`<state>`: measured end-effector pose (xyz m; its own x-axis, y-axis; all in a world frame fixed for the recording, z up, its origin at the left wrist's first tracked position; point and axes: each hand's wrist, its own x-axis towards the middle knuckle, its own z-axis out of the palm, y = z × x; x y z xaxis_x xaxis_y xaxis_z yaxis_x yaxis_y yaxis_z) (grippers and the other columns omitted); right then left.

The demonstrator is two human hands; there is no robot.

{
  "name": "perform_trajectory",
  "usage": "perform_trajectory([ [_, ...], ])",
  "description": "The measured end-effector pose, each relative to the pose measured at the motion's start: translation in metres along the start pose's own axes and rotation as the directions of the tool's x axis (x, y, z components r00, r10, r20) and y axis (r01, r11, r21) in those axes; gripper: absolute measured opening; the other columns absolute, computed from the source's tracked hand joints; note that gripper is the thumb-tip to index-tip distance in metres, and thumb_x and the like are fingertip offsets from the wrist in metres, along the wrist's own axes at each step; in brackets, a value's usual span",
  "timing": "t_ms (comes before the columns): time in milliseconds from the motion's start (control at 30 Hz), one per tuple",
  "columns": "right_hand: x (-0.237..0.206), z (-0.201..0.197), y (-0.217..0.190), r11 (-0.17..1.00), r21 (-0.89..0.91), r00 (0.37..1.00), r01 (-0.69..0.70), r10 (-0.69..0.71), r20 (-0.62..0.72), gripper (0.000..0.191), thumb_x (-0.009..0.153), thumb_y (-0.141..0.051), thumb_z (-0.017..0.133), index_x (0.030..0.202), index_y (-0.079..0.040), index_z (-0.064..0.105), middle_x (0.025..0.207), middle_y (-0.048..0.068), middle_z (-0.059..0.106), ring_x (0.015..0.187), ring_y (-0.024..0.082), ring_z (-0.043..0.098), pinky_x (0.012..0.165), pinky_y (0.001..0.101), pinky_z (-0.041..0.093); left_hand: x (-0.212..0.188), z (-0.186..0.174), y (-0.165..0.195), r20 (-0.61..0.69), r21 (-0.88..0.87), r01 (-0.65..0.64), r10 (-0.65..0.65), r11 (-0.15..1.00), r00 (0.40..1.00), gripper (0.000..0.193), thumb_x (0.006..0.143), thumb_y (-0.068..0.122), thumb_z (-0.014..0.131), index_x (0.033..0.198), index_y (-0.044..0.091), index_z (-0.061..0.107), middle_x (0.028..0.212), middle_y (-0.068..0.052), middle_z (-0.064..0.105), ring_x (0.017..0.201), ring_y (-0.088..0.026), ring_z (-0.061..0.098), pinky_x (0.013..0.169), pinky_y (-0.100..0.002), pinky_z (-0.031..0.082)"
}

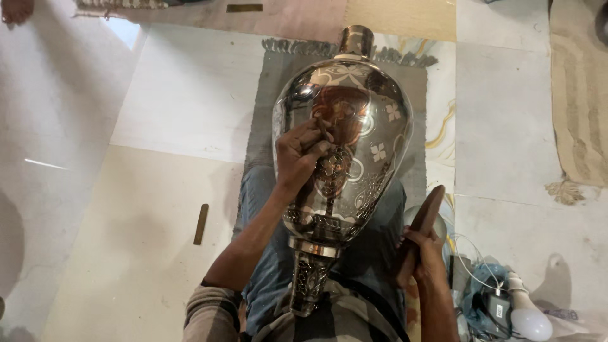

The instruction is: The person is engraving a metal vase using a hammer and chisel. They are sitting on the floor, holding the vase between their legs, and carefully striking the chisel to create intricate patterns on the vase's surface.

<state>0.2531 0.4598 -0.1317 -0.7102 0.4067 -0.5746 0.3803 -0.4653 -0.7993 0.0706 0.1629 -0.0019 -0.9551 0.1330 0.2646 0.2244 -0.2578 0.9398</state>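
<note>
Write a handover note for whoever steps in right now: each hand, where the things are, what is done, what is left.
Left hand: pressing a small chisel against the belly of the vase.
Right hand: gripping a wooden mallet, raised beside the vase, clear of the chisel.
Vase: shiny metal, lying across the lap over a grey mat, neck pointing away, foot toward the body.
Done: flower and leaf patterns already cover much of the body and foot.
Left: plain polished patches show around the chisel and on the left side.
Nearby: a flat metal bar on the floor to the left; a bulb to the right.
</note>
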Motion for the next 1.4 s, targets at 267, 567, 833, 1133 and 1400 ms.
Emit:
perform_trajectory([
  [267,-0.019,0.028,-0.067,0.971,-0.011,0.829,0.240,-0.199,0.522,0.080,0.087,-0.005,0.075,0.160,-0.019,0.045,0.090,0.018,0.069,0.060,0.019,0.060,0.048,0.0343,0.051,0.010,-0.018,0.006,0.080,0.345,-0.189,0.172,0.919,0.982,0.040,0.086,-0.015,0.057,0.124,-0.007,0.066,0.105,-0.016,0.078,0.091,-0.019,0.079,0.076,-0.030,0.066],
  [567,-0.064,0.190,-0.244,0.172,-0.656,0.678,0.735,-0.195,0.708,0.049,0.075,-0.011,0.079,0.120,0.003,0.065,0.085,0.012,0.071,0.072,0.018,0.066,0.063,0.0332,0.054,0.011,-0.033,0.011,0.140,0.272,-0.201,0.167,0.941,0.976,0.051,0.077,-0.018,0.050,0.125,-0.006,0.066,0.112,-0.021,0.077,0.109,-0.024,0.075,0.088,-0.032,0.066],
  [833,-0.107,0.280,-0.272,-0.147,-0.650,0.646,0.745,-0.080,0.759,0.046,0.067,-0.016,0.069,0.112,-0.009,0.062,0.074,0.013,0.067,0.068,0.030,0.066,0.063,0.0464,0.051,0.000,-0.025,0.017,0.011,0.357,-0.138,0.143,0.924,0.990,0.047,0.075,-0.013,0.070,0.120,0.000,0.070,0.105,-0.013,0.079,0.093,-0.016,0.080,0.082,-0.026,0.066],
  [1133,-0.109,0.305,-0.275,-0.558,-0.528,0.630,0.641,-0.012,0.777,0.032,0.065,-0.018,0.070,0.095,-0.010,0.064,0.076,0.015,0.068,0.077,0.036,0.067,0.068,0.0518,0.050,-0.012,-0.013,0.013,-0.196,0.458,-0.023,0.126,0.889,0.973,0.043,0.078,-0.006,0.075,0.119,0.006,0.072,0.099,-0.011,0.080,0.087,-0.014,0.080,0.074,-0.025,0.065],
  [1400,-0.111,0.315,-0.263,-0.613,-0.396,0.489,0.684,-0.019,0.872,0.039,0.062,-0.021,0.075,0.099,-0.011,0.067,0.078,0.014,0.069,0.077,0.038,0.068,0.066,0.0529,0.050,-0.031,-0.005,0.017,-0.420,0.408,-0.055,0.241,0.911,0.875,0.044,0.078,-0.005,0.073,0.120,0.008,0.071,0.097,-0.012,0.081,0.086,-0.020,0.081,0.074,-0.031,0.064],
])
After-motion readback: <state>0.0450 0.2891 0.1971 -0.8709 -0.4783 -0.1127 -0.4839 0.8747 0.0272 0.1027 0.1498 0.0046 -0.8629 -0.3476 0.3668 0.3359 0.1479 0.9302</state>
